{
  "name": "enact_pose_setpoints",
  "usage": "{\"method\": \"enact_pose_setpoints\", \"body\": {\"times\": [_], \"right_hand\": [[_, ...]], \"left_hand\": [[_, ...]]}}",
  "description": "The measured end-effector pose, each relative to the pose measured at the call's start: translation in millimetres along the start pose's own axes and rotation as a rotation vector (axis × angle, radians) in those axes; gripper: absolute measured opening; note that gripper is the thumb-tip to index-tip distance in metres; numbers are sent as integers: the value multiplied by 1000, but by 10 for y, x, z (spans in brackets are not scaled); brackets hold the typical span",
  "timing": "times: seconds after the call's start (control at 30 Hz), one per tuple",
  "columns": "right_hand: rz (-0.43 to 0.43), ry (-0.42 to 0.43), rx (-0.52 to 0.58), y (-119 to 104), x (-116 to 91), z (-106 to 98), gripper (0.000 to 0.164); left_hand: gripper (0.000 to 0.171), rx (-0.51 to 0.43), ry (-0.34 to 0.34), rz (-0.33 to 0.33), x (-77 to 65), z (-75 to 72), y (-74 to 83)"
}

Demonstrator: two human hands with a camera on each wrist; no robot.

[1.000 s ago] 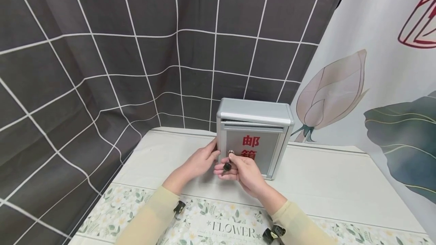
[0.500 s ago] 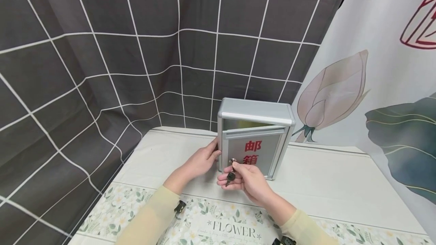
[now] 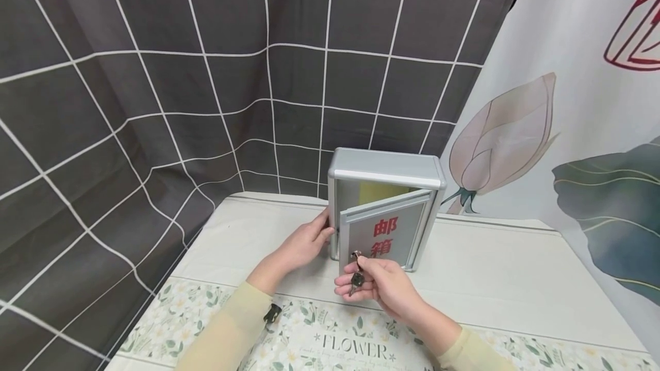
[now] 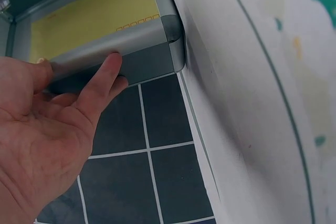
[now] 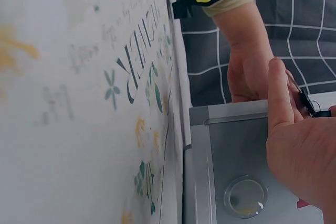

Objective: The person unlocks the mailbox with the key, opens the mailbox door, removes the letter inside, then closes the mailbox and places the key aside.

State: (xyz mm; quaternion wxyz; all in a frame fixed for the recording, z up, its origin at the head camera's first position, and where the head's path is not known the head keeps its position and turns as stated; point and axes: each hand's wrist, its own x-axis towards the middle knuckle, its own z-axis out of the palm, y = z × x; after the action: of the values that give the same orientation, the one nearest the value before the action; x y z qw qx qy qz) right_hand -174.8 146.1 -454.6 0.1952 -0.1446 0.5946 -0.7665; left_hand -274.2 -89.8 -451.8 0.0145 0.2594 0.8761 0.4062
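A silver-grey mailbox (image 3: 387, 164) with red characters stands on the table, its front door (image 3: 409, 228) swung partly outward from the left. Inside lies a yellow envelope (image 4: 100, 17), marked with a row of small boxes. My left hand (image 3: 301, 245) rests against the mailbox's left side, fingers along the wall and thumb at the front edge. With thumb and forefinger, my right hand (image 3: 389, 282) pinches the key at the door's lock (image 3: 356, 255); a second, black-headed key (image 3: 357, 279) dangles over its other fingers. A round clear window (image 5: 245, 196) shows low on the door in the right wrist view.
A white cloth with a floral band (image 3: 170, 314) and the word FLOWER covers the table. Behind the mailbox hangs a dark curtain with white grid lines (image 3: 232, 73). A white curtain with a lotus print (image 3: 500, 136) hangs at the right.
The door has swung from slightly ajar to partly open, exposing the yellow envelope. My right hand has moved toward me and a little right with the key. My left hand stays put.
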Motion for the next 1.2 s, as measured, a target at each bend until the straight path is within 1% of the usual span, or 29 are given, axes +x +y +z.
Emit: {"method": "enact_pose_setpoints", "body": {"times": [0.37, 0.53, 0.67, 0.87, 1.07, 1.2], "right_hand": [[20, -45, 11, 7, -198, -73, 51], [3, -86, 8, 9, -291, -118, 47], [-16, -135, 30, 3, -368, -156, 44], [-27, -198, 52, -5, -479, -257, 45], [-69, -304, 134, 6, -569, -387, 48], [-86, -349, 148, -9, -631, -464, 50]], "left_hand": [[66, -14, -8, -2, -19, -6, 5], [67, -27, -16, -7, -27, -4, 1], [66, -21, -21, -14, -28, 4, -6], [67, -31, -28, -8, -18, 1, 5], [66, -34, -29, -19, -14, -16, 18], [66, -39, -33, -21, -14, -18, 15]]}}
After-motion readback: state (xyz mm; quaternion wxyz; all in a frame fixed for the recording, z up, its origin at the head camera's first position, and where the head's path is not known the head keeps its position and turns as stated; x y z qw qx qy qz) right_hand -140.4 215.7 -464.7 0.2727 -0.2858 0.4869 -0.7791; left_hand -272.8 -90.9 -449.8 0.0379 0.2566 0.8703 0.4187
